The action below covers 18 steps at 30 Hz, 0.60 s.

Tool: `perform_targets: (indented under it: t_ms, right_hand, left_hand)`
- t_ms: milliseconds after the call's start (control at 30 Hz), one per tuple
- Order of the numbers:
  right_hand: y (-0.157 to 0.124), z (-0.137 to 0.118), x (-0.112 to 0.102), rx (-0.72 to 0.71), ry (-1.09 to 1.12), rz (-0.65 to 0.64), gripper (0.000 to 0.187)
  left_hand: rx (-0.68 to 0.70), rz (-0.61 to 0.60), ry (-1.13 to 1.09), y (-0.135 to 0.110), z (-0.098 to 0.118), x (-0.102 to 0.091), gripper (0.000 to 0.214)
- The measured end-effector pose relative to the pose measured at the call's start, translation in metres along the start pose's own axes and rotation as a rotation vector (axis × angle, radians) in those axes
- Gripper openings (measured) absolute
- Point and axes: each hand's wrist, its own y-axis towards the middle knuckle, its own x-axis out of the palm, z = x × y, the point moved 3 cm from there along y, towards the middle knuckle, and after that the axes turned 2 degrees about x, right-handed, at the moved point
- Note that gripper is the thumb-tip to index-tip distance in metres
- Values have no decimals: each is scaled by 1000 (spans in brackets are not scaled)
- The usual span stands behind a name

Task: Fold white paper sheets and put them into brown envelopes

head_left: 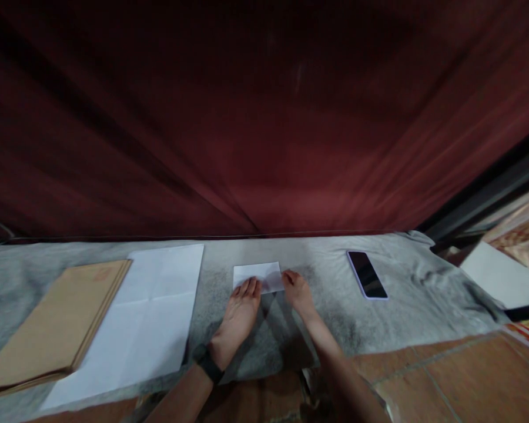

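A small white rectangle of paper (268, 276) lies on the grey cloth in front of me, and it looks folded. My left hand (243, 302) rests flat with its fingers stretched over the paper's near left part; a dark watch is on that wrist. At the paper's right edge, my right hand (296, 288) has its fingers curled together in a pinch on that edge. The fingertips of the right hand are partly hidden, and so is the paper's near left corner under the left hand.
Large creased white sheets (158, 311) lie to the left, partly under a stack of brown envelopes (66, 317). A phone in a lilac case (367, 275) sits to the right on the grey cloth (326, 258). A dark red curtain (264, 147) hangs behind; floor tiles (467, 376) show at the lower right.
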Motion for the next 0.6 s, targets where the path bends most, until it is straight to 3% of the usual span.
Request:
perform_targets:
  t_ms: [167,300,467,600]
  right_hand:
    - [9,1,2,165,450,-76,47]
    - [9,-4,11,295,620,-172,51]
    - [-10,-15,19,280,805,-256,53]
    - [-21,-27,20,294,936,-316,49]
  left_hand:
    - [-183,293,-422,5,-22,-24,39]
    - [-376,467,-908,6,-38,-34,37]
    - [-535,473,-1480,7,-34,-20,45]
    - [-561,460,-1696,9,-27,-10,57]
